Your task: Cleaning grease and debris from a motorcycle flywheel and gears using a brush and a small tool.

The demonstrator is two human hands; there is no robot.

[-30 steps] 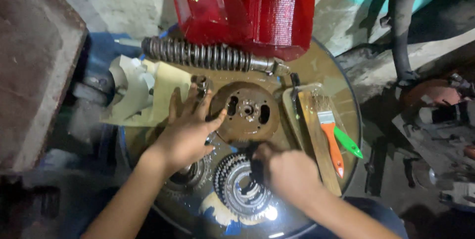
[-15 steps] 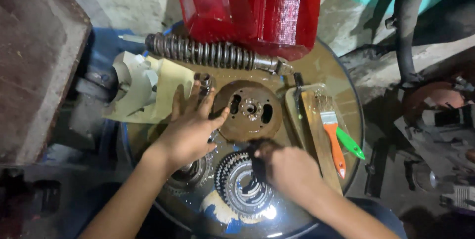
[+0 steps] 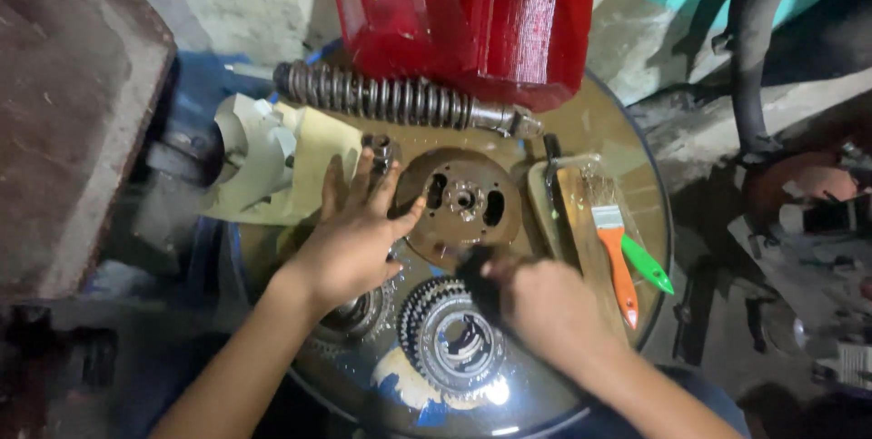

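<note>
A rusty round metal plate (image 3: 463,198) with oval holes lies on a drum top (image 3: 627,139). My left hand (image 3: 350,239) rests flat beside it, fingers spread, thumb touching the plate's left rim. My right hand (image 3: 545,307) is closed around a dark object (image 3: 479,280), apparently a brush or rag, pressed at the plate's lower edge. A toothed gear stack (image 3: 451,344) sits just below, between my forearms. A second gear part (image 3: 359,312) lies partly hidden under my left wrist.
A coil spring shock absorber (image 3: 391,98) lies across the back. Two red plastic lenses (image 3: 463,17) stand behind it. A paintbrush with an orange handle (image 3: 618,253) and a green-handled tool (image 3: 649,265) rest on a tray at the right. Crumpled paper (image 3: 272,157) lies at the left.
My left hand slid slightly up along the plate's left rim. My right hand with the dark object moved up from the gear stack toward the plate's lower edge.
</note>
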